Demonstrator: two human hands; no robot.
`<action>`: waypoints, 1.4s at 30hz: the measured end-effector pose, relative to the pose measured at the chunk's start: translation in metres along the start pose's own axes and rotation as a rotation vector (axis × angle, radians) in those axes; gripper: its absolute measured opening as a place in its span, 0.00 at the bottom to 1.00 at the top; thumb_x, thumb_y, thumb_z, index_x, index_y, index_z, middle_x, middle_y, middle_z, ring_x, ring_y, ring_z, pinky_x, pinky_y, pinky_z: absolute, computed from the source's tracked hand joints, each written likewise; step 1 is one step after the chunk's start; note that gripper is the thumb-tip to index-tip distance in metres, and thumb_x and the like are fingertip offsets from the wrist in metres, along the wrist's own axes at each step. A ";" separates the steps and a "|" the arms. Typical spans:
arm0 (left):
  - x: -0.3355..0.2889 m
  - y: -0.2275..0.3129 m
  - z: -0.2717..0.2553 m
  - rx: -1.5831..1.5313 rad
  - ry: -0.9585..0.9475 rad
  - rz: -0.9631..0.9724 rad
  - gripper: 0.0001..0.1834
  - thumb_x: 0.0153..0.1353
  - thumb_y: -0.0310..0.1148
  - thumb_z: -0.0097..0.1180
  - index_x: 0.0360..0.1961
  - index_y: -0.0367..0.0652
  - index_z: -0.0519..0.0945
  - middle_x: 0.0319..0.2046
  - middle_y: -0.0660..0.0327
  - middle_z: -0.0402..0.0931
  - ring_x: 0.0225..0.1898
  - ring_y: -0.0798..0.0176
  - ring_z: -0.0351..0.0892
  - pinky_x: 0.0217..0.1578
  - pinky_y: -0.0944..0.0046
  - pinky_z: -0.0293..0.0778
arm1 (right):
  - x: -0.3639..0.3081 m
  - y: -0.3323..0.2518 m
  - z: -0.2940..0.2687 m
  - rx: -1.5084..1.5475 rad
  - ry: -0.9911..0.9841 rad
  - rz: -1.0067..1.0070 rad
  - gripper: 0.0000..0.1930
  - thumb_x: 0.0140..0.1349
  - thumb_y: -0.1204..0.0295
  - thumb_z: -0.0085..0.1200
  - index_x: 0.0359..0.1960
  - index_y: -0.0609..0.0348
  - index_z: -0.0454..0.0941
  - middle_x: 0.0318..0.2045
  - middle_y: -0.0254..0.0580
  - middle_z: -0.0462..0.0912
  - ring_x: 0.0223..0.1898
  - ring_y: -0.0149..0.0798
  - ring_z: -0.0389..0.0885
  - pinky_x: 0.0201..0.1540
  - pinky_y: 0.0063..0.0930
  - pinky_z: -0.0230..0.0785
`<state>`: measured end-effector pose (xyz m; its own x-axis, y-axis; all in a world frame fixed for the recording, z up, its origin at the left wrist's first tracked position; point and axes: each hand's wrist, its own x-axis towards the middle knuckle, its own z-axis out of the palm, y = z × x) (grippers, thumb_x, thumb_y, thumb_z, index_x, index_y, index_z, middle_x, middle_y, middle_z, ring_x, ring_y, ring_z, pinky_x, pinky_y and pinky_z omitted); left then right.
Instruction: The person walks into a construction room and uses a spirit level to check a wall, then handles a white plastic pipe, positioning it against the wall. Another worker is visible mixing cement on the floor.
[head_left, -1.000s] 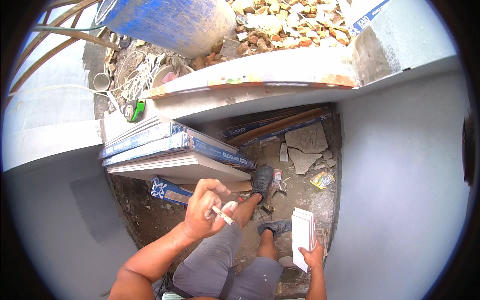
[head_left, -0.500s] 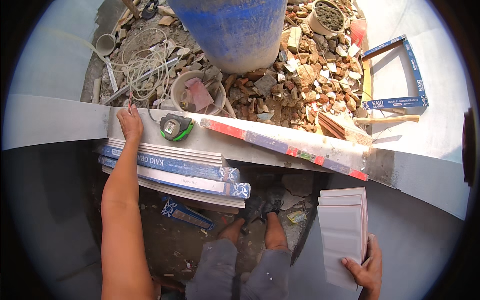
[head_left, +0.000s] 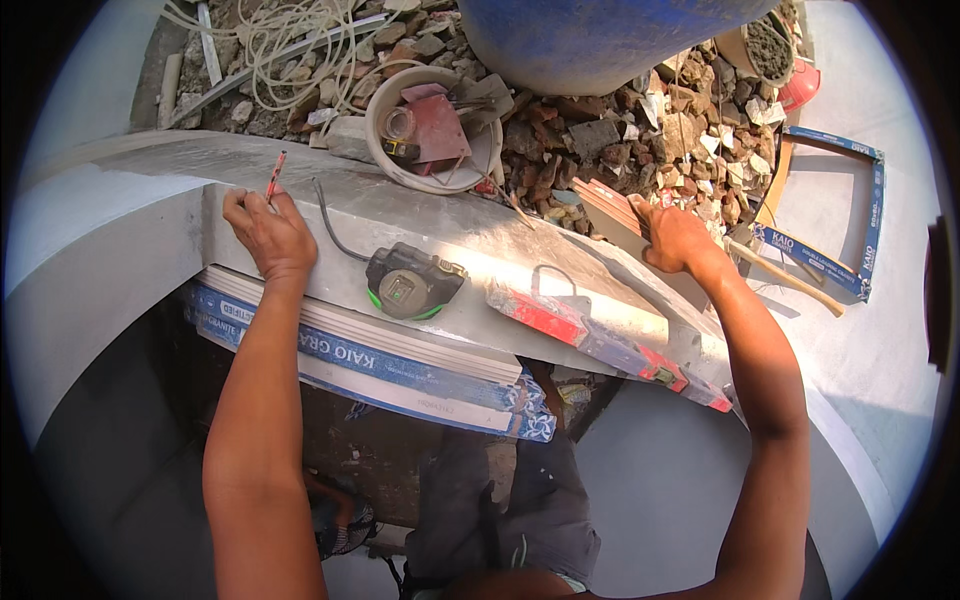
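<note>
My left hand (head_left: 272,232) is closed around a red pencil (head_left: 277,172), its end pointing up, over the grey ledge (head_left: 450,235). Across the ledge, my right hand (head_left: 675,235) has its fingers closed at the end of a stack of thin tile pieces (head_left: 608,207) with reddish-brown edges, beside the rubble. Between my arms, a black and green tape measure (head_left: 410,282) rests on the ledge. To its right lies a red and grey spirit level (head_left: 610,345), along the near edge.
Stacked tiles in blue and white packaging (head_left: 400,355) stand against the near side of the ledge. Beyond it are a bucket (head_left: 375,125) of tools and scraps, a blue drum (head_left: 600,45), coiled hose (head_left: 300,65), broken bricks and a blue cardboard frame (head_left: 872,215).
My right hand has moved up and forward from low on the right, where it held white tile pieces, to the ledge's far side. My left hand still holds the pencil. The view has shifted.
</note>
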<state>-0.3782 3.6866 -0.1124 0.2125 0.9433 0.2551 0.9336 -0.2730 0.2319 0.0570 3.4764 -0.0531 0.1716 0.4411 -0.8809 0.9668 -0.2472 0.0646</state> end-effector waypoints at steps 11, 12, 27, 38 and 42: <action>0.002 -0.002 -0.006 0.053 -0.072 0.100 0.23 0.71 0.37 0.43 0.50 0.19 0.65 0.54 0.36 0.56 0.54 0.37 0.61 0.59 0.51 0.58 | 0.249 -0.100 0.118 -0.137 -0.247 0.127 0.19 0.58 0.72 0.53 0.52 0.61 0.79 0.53 0.48 0.80 0.52 0.46 0.81 0.50 0.38 0.77; 0.001 -0.003 -0.006 0.041 -0.080 0.093 0.24 0.71 0.37 0.43 0.51 0.19 0.64 0.54 0.36 0.55 0.54 0.38 0.61 0.59 0.52 0.58 | 0.259 -0.105 0.126 -0.103 -0.222 0.130 0.18 0.59 0.70 0.53 0.51 0.60 0.80 0.51 0.46 0.81 0.49 0.47 0.83 0.43 0.43 0.78; 0.001 -0.025 0.005 0.094 -0.043 0.156 0.23 0.71 0.42 0.44 0.45 0.25 0.68 0.52 0.34 0.55 0.52 0.37 0.61 0.56 0.49 0.60 | 0.084 0.033 0.066 0.599 0.280 -0.127 0.30 0.63 0.52 0.53 0.56 0.65 0.73 0.50 0.65 0.78 0.54 0.58 0.77 0.58 0.41 0.67; 0.008 -0.046 0.014 0.163 -0.017 0.249 0.24 0.70 0.44 0.45 0.44 0.25 0.71 0.50 0.32 0.58 0.52 0.37 0.61 0.56 0.50 0.60 | -0.199 0.017 0.147 1.904 -0.421 -0.772 0.18 0.58 0.69 0.60 0.42 0.74 0.80 0.34 0.55 0.84 0.33 0.44 0.83 0.34 0.29 0.75; 0.004 -0.029 0.010 0.128 0.031 0.168 0.20 0.68 0.42 0.47 0.39 0.29 0.72 0.50 0.38 0.59 0.50 0.36 0.66 0.53 0.48 0.65 | -0.214 -0.065 0.238 1.423 -0.627 -0.165 0.22 0.61 0.59 0.59 0.49 0.65 0.80 0.39 0.55 0.84 0.43 0.46 0.82 0.48 0.31 0.73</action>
<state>-0.4018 3.6998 -0.1272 0.3612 0.8796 0.3094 0.9152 -0.3980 0.0630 -0.0876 3.1928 0.0194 -0.3676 0.2181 -0.9040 -0.0628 -0.9757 -0.2098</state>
